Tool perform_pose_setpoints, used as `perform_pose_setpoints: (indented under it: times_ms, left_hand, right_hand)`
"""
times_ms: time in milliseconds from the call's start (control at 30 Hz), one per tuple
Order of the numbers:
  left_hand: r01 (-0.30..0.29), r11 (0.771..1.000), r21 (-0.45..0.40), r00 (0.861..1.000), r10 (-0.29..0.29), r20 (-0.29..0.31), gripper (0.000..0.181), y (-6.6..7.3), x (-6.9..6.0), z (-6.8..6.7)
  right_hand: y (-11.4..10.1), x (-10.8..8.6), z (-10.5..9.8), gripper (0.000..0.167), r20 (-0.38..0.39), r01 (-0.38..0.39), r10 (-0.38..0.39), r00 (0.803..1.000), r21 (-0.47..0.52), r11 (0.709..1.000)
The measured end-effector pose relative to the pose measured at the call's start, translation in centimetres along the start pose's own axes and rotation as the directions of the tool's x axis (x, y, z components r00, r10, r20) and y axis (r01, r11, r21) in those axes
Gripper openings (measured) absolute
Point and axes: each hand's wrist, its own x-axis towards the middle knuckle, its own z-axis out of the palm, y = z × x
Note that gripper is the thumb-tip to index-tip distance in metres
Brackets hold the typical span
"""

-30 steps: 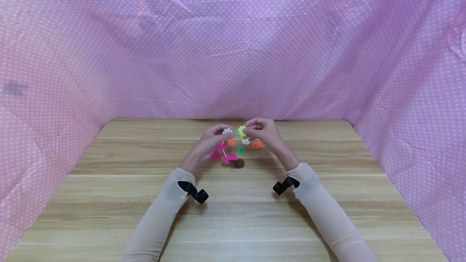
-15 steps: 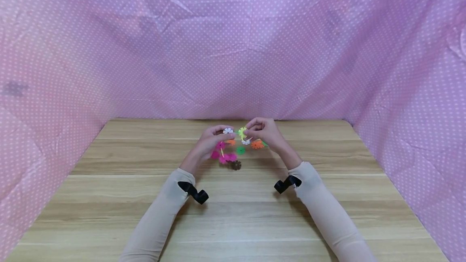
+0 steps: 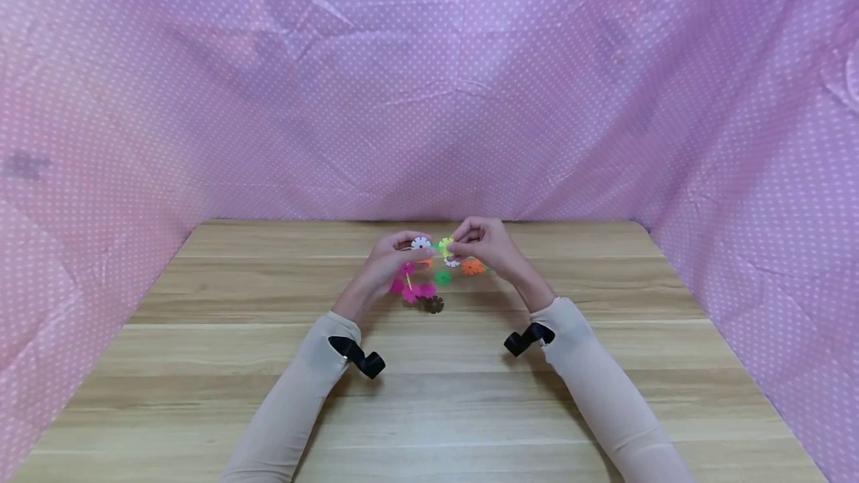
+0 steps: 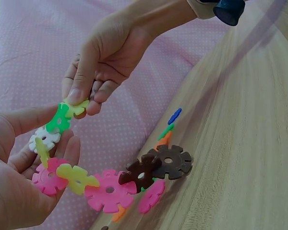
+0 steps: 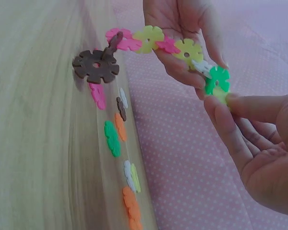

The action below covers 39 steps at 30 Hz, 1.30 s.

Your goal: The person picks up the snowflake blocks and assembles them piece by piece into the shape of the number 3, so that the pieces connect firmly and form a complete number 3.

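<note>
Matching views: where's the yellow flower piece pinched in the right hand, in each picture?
Head: yellow flower piece just right of and below centre.
Left wrist: yellow flower piece left of centre, near mid-height.
Right wrist: yellow flower piece right of centre, just above mid-height, partly hidden.
Shared landmark: the right hand, pinching it in all three.

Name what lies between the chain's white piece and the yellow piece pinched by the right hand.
One green flower-shaped piece lies between the white piece and that yellow piece; both wrist views show it.
</note>
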Motion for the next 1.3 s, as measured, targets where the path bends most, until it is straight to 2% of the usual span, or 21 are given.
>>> perform_pose_setpoints:
  times_ms: [133,233,400,467,600,767,900,1000,1133,1300]
  left_hand:
    - [0.008,0.999,-0.034,1.000,-0.008,-0.002,0.044,0.0,0.0,0.2]
    - [0.020,0.999,-0.029,1.000,-0.020,-0.002,0.040,0.0,0.0,0.3]
    - [0.024,0.997,0.068,0.999,-0.027,0.034,0.042,0.1,-0.1,0.2]
    - [0.026,0.990,0.135,0.998,-0.034,0.056,0.041,0.2,-0.2,0.1]
    - [0.022,0.977,0.214,0.994,-0.045,0.102,0.040,0.3,-0.3,-0.2]
    - [-0.006,0.968,0.252,0.989,-0.032,0.145,0.038,0.3,-0.2,-0.5]
    - [-0.035,0.951,0.306,0.987,-0.015,0.159,0.036,0.3,-0.1,-0.7]
    - [-0.037,0.946,0.321,0.988,-0.014,0.155,0.035,0.3,0.0,-0.9]
    - [-0.014,0.950,0.313,0.989,-0.034,0.146,0.037,0.3,0.1,-1.3]
    - [0.015,0.956,0.293,0.989,-0.057,0.137,0.042,0.5,0.1,-1.4]
  right_hand:
    - [0.1,0.1,0.4,0.014,-0.040,0.005,-0.004,0.999,0.036,0.999]
    - [0.2,0.2,0.7,0.015,-0.070,-0.005,0.009,0.997,0.066,0.998]
    - [0.3,0.2,0.9,0.015,-0.078,-0.028,0.034,0.996,0.081,0.996]
    - [0.2,0.2,0.9,0.016,-0.066,-0.043,0.048,0.997,0.073,0.996]
    - [0.1,0.2,0.9,0.017,-0.032,-0.067,0.069,0.997,0.054,0.996]
    - [0.1,0.1,0.8,0.017,-0.015,-0.072,0.072,0.997,0.028,0.997]
    - [0.2,0.2,0.5,0.017,0.001,-0.070,0.070,0.998,-0.005,0.998]
    - [0.3,0.2,-0.1,0.020,0.016,-0.073,0.073,0.997,-0.025,0.997]
    - [0.1,0.3,-1.1,0.024,0.020,-0.097,0.098,0.995,-0.036,0.995]
    - [-0.4,0.1,-2.5,0.024,0.013,-0.113,0.115,0.993,-0.106,0.988]
